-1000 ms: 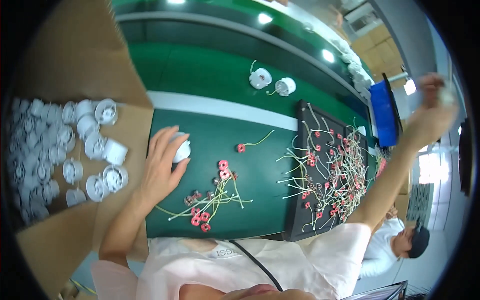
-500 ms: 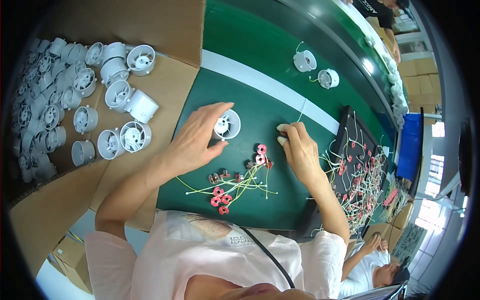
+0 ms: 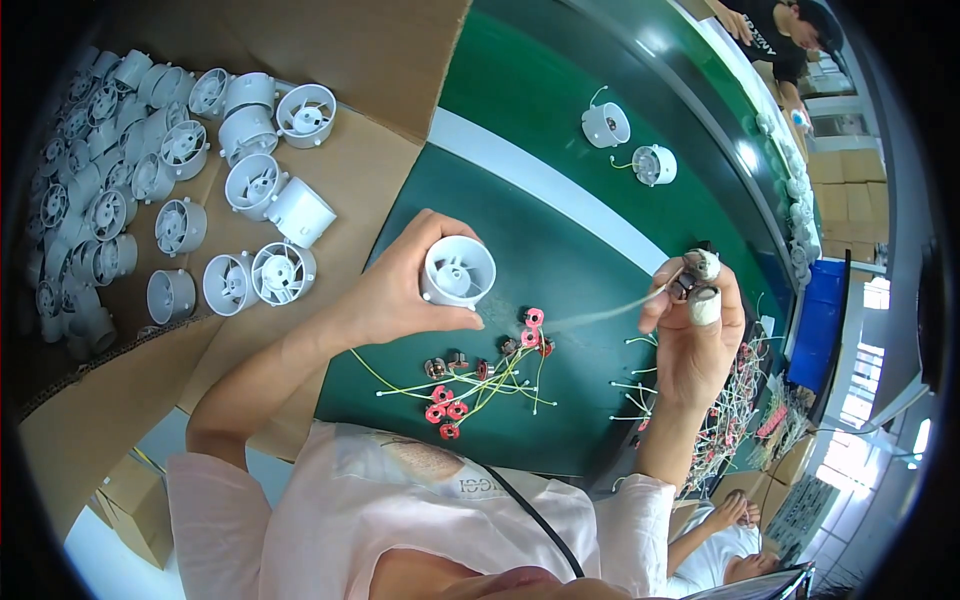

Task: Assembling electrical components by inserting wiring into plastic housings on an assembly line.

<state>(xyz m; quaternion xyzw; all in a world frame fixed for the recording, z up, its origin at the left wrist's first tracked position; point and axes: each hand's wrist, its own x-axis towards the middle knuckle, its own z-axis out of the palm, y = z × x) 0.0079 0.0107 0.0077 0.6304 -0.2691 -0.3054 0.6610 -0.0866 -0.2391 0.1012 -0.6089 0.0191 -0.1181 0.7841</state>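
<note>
My left hand (image 3: pixel 408 290) is curled round a white plastic fan housing (image 3: pixel 459 268), thumb and fingers at its rim, with the open end and inner hub facing up. Raised over the right part of the green work surface, my right hand (image 3: pixel 694 345) pinches a small motor coil (image 3: pixel 683 287) between fingertips wearing pale finger cots. A pale wire (image 3: pixel 615 313), smeared by motion, trails from that coil to the left. Between my hands lies a loose group of small coils (image 3: pixel 441 396), several red-faced, with yellow and white leads.
A cardboard box (image 3: pixel 385 165) on the left holds many white fan housings (image 3: pixel 183 145). A dark tray with a tangle of wired coils (image 3: pixel 735 400) stands at right. Two housings with leads (image 3: pixel 655 166) sit on the green belt (image 3: pixel 545 75) beyond. Other people are nearby.
My right hand has lifted off the work surface and moved right, turning with the coil and its wire. The housing in my left hand has shifted slightly and now faces up more.
</note>
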